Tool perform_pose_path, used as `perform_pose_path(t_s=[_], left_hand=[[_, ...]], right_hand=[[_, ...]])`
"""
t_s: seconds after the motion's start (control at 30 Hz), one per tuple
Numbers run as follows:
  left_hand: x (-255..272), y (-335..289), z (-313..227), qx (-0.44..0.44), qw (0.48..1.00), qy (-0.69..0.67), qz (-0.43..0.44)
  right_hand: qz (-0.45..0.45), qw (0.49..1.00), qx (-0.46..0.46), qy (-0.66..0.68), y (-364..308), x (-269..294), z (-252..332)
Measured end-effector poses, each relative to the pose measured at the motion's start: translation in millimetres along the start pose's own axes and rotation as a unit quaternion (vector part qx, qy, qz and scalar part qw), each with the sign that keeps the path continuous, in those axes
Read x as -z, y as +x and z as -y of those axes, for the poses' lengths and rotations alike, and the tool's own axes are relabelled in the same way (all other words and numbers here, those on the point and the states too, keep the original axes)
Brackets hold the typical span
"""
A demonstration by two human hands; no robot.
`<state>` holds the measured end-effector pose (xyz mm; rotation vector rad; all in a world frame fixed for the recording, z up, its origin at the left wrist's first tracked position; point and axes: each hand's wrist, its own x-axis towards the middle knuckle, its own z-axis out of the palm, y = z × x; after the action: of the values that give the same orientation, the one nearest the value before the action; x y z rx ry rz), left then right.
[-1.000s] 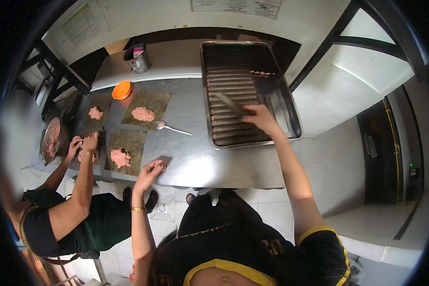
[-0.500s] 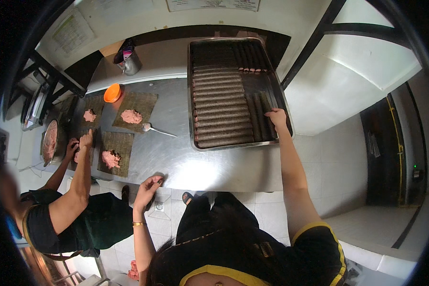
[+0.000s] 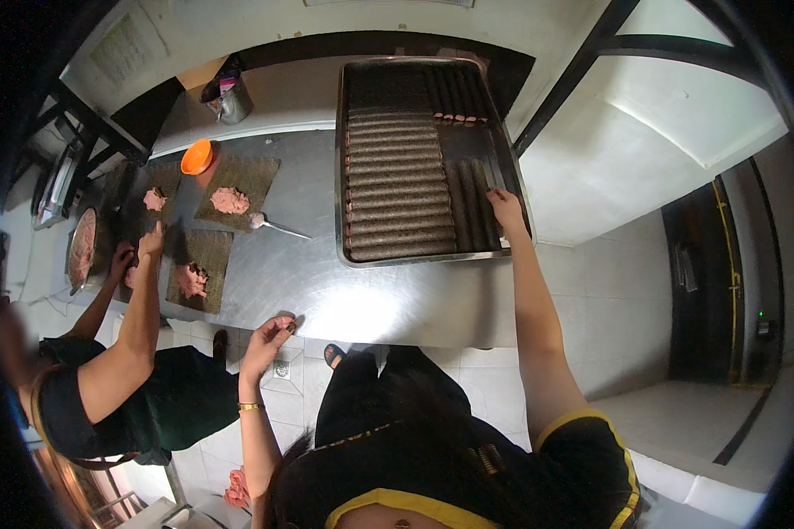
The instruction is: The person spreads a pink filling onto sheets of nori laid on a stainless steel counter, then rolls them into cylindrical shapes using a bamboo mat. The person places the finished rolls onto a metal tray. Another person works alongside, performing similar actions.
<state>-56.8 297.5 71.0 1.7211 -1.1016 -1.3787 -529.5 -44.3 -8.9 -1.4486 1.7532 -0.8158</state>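
Rolls [image 3: 397, 185], dark-wrapped, line a tray [image 3: 464, 139] along the desk's [image 3: 415, 310] right edge, where your right grip [image 3: 506, 212] sits against the rightmost roll [image 3: 483, 201], grasping or released impossible to tell. Your left grip [image 3: 265, 342], half-curled, hangs by the desk's front edge, its hold likewise unclear.

white wall [image 3: 662, 132], tiled floor [image 3: 494, 388], steel table [image 3: 282, 273]

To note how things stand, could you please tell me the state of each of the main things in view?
Tray: partly filled, bare metal showing
Dark rolls: rolled up, side by side
Nearest sheet: flat, open, pink filling on it
Spoon: lying down
Orange bowl: upright
Metal cup: upright, something in it
Right hand: at the rolls, grip unclear
Left hand: fingers curled
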Motion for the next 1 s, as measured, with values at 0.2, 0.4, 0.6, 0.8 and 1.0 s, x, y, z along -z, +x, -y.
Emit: perform_pose_path(t_s=[0.2, 0.4, 0.6, 0.8, 1.0], left_hand=[[5.3, -13.4, 29.0, 0.007, 1.0, -0.013, -0.028], [-4.5, -16.0, 26.9, 0.038, 0.998, -0.022, -0.04], [-7.9, -13.5, 24.3, 0.029, 0.999, 0.005, -0.027], [-8.3, -28.7, 23.5, 0.063, 0.997, 0.025, -0.048], [-6.5, -37.5, 60.5, 0.061, 0.995, 0.024, -0.08]], right_hand=[[0.022, 0.993, -0.016, -0.119, -38.5, 0.8, 7.8], [0.04, 0.979, 0.003, -0.2, -59.0, 1.0, 24.7], [0.007, 0.987, 0.058, 0.151, 6.6, -4.3, 9.2], [0.025, 0.937, 0.035, 0.348, 32.2, -26.7, 16.5], [0.065, 0.929, 0.07, 0.356, 38.7, -36.8, 1.5]])
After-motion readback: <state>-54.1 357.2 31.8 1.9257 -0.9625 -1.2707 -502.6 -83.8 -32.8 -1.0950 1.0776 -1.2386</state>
